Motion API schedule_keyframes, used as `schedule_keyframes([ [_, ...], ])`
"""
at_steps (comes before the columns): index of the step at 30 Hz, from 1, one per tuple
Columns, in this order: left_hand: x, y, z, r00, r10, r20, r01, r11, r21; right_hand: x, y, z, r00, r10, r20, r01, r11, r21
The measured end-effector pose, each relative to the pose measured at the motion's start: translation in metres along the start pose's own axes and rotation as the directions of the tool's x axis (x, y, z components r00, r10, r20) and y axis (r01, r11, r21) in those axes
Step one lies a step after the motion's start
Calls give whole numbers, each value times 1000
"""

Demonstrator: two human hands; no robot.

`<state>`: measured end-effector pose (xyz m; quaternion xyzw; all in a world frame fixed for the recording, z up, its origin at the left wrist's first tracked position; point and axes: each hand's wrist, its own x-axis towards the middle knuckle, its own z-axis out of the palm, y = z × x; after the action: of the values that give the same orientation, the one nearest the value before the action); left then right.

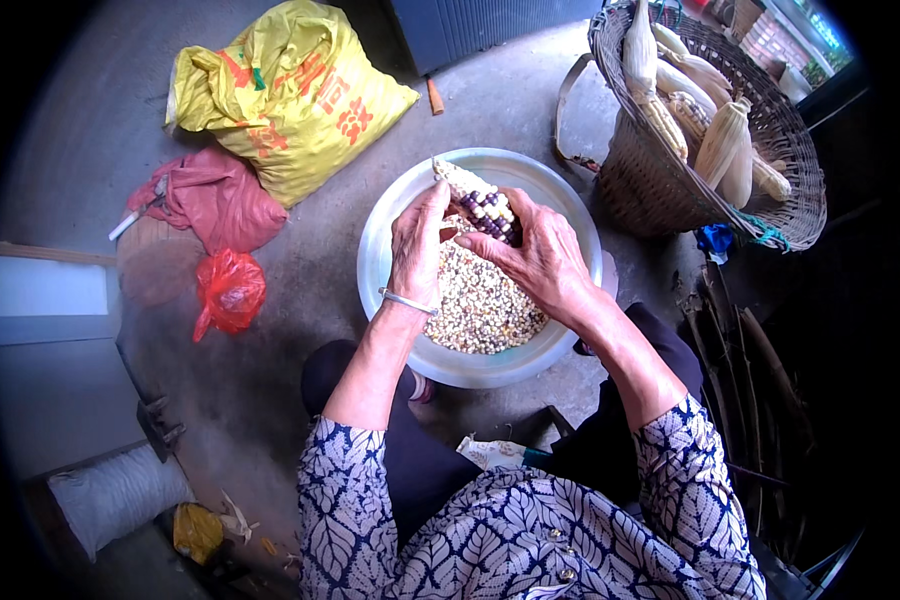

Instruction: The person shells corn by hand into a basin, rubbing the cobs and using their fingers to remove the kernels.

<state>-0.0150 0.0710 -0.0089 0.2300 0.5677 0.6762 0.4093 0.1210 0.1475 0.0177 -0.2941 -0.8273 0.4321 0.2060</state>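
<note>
An ear of corn (480, 201) with white and dark purple kernels is held above a wide metal basin (480, 375). My right hand (544, 251) grips its lower right end, the thumb lying across towards the left. At the cob's left side is my left hand (418, 240), fingers curled and partly hidden; a metal bangle (409, 301) circles that wrist. Loose corn kernels (487, 307), mostly pale with some dark ones, cover much of the basin's bottom. The basin stands on the floor between my knees.
A wicker basket (645, 180) with several ears of corn stands at the upper right. Left of the basin lie a yellow woven sack (307, 105), a pinkish-red cloth bag (210, 195) and a red plastic bag (230, 289). Dry sticks (735, 360) lie at the right.
</note>
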Motion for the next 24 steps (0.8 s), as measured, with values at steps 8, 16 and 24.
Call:
schedule_keyframes([
  [8, -3, 0, 3, 1000, 3, -28, -7, 990, -144, 1, 2, 10, 994, -111, 8, 111, 983, -147],
  [16, -3, 9, 10, 972, 61, -228, -86, 991, -101, 5, -2, 16, 892, 383, 239, -441, 629, 641],
  [24, -12, 2, 30, 885, 438, -157, -378, 873, 307, 0, 0, 47, 968, 243, 69, -236, 769, 595],
])
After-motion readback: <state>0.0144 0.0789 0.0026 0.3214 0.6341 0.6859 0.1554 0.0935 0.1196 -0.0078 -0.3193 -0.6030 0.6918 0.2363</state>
